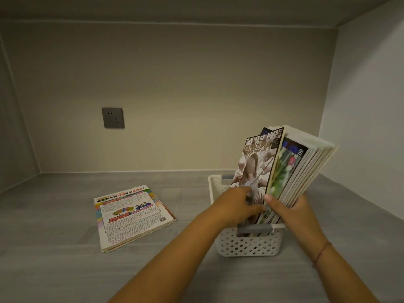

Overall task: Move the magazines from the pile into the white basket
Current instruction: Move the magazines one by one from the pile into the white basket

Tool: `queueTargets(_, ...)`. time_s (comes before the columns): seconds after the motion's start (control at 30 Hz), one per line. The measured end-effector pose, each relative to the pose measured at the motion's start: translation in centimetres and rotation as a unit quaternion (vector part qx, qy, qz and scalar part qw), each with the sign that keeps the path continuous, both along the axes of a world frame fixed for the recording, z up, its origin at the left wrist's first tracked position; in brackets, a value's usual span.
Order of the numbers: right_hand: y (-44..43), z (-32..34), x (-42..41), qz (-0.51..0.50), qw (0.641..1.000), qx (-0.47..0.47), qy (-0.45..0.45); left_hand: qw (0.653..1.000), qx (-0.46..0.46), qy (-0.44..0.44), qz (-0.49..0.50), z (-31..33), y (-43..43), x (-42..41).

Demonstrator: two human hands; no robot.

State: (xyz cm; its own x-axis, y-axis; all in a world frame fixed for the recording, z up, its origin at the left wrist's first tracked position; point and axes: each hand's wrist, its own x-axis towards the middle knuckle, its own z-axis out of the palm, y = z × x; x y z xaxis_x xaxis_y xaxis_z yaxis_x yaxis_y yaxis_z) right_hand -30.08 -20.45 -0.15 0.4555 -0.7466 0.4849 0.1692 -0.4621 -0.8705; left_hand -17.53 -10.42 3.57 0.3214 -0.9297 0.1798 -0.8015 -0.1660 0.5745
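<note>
A right hand [288, 209] grips a sheaf of magazines [306, 171] standing tilted in the white basket [247, 244]. The left hand [237, 204] pinches the front magazine [253, 169], its fingertips hidden. The pile [131, 217] lies well apart to the left on the grey surface [65, 270].

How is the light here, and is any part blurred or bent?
Head view: dim, warm light, darker toward the corners; the wide lens bows the edges of the back wall; print on the colourful magazine pile is soft; the front cover of the upright glossy magazines in the white perforated basket is partly blurred.
</note>
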Motion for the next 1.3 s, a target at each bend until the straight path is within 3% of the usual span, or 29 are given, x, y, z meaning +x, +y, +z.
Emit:
queueTargets(0.33, 0.0, 0.0, 0.0, 0.008, 1.0, 0.001, -0.002, 0.974, -0.016, -0.216, 0.068, -0.7, -1.6, -2.0)
queueTargets(0.53, 0.1, 0.1, -0.1, 0.021, 1.0, -0.01, 0.004, 0.966, -0.061, -0.251, -0.028, -1.9, 1.7, -1.5)
queueTargets(0.6, 0.0, 0.2, -0.2, 0.025, 1.0, -0.017, 0.007, 0.974, -0.065, -0.208, -0.062, -2.4, 2.8, -0.7)
queueTargets(0.73, 0.1, 0.3, -0.2, 0.028, 0.999, -0.021, -0.003, 0.998, -0.014, -0.006, -0.066, -1.5, 2.6, 0.9)
queueTargets(0.8, 0.2, 0.2, -0.2, 0.034, 0.999, -0.02, -0.008, 0.997, 0.009, 0.051, -0.064, -0.9, 1.5, 1.4)
queueTargets(1.03, -0.3, 0.0, -0.3, 0.038, 0.999, -0.006, -0.019, 0.992, -0.007, 0.044, -0.115, -1.4, -0.6, 1.1)
queueTargets(1.3, -0.1, -0.1, -0.3, 0.034, 0.999, 0.007, -0.013, 0.989, 0.037, 0.065, -0.13, -0.5, 0.1, 2.5)
